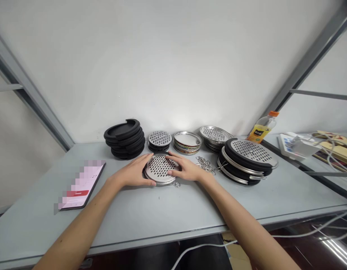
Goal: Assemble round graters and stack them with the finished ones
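Both hands rested on a perforated metal disc [161, 168] lying flat on the grey table [167, 210].

The left hand [135, 173] cupped the disc's left rim with loosely curled fingers; the right hand [184, 169] lay spread across its right side, gripping nothing (a small ring showed at the near rim). Behind stood a stack of black rings [125, 138], with loose chains [205, 164] just right of the right hand.
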The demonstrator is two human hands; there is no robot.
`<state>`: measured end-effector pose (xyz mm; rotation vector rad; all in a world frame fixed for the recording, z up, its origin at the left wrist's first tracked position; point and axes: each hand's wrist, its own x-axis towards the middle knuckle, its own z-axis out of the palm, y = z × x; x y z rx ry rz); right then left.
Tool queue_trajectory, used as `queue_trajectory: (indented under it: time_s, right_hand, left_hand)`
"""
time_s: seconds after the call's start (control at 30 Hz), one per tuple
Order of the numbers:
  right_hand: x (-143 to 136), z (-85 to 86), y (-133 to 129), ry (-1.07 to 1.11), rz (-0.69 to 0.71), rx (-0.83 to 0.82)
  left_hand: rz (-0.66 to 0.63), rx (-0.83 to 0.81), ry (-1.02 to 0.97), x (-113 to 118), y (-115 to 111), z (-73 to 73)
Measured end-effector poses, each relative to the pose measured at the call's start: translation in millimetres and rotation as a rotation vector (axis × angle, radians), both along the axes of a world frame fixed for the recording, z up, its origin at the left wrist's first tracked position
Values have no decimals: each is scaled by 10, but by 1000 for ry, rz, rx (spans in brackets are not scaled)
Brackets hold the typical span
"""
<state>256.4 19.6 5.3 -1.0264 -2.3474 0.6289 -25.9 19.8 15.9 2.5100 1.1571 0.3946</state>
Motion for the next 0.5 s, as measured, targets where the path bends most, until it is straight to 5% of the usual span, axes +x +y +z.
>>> queue_trajectory:
  time_s: [0.5]
  right_hand:
    - [79,-32,-5,3,-62,51]
  left_hand:
    - [8,-29,-54,0,0,-34]
